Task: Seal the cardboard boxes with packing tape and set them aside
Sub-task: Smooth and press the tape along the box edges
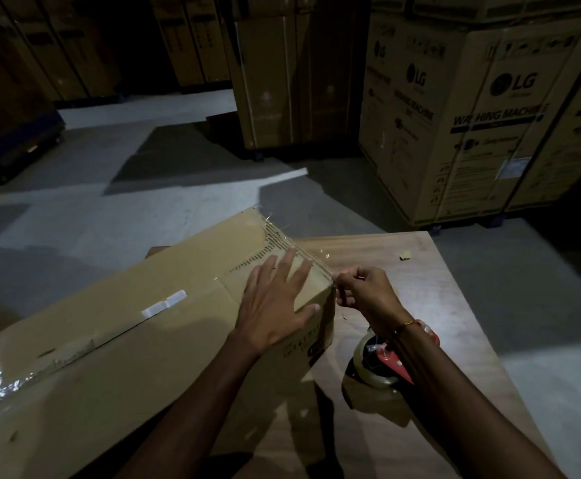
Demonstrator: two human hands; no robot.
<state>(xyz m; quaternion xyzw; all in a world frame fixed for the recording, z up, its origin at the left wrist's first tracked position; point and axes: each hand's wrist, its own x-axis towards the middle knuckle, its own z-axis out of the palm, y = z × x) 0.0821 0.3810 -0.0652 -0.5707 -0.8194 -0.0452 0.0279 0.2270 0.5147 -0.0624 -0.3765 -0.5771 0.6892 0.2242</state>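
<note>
A: Head view. Where's the box?

B: The box point(109, 340) lies long across the left part of the table point(437, 340), its near right corner under the hands. A torn strip of old tape point(23, 378) runs along its top seam at the left, and a white label point(163, 303) sits over the seam further right.

A: And the hands?

B: The left hand point(275, 312) rests flat on the box top near the right end, fingers straight and spread, thumb at the upper edge of the end face. The right hand point(365, 292) is just beside that corner, fingers curled, pinching a clear strip point(313, 259) that stretches from the far corner of the box along its right edge to the fingertips.

A: The dispenser?

B: The dispenser point(382, 364), red with a clear roll, stands on the table under the right wrist, near the box end. No hand is on it.

A: Anything behind?

B: Big cartons point(482, 115) printed LG stand on the floor point(144, 209) beyond the table. A small scrap point(405, 255) lies on the table's far part.
</note>
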